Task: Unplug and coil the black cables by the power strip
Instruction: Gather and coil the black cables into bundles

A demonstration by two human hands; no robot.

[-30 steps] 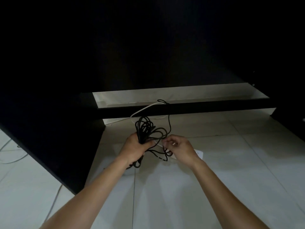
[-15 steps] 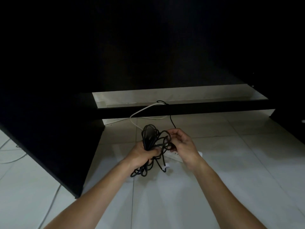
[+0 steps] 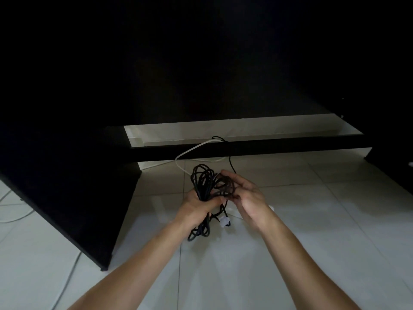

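So we've got the bundle of thin black rubbery cable loops (image 3: 204,184) held up over the pale glossy tiled floor (image 3: 312,220). Our left hand (image 3: 196,206) has its fingers wrapped tight around the middle of the bundle, loops sticking up above the fist and more dangling below it. Our right hand (image 3: 243,198) is cupped against the right side of the loops, fingers loosely curved; we can't tell if it's actually pinching a strand. One black strand runs up from the bundle over the long dark bar (image 3: 268,146). A white cord (image 3: 190,151) curves along the floor just behind the bundle. The white power strip (image 3: 234,212) lies mostly hidden under the right wrist. Big flat black panel (image 3: 67,186) closes off the left; open tile on the right.
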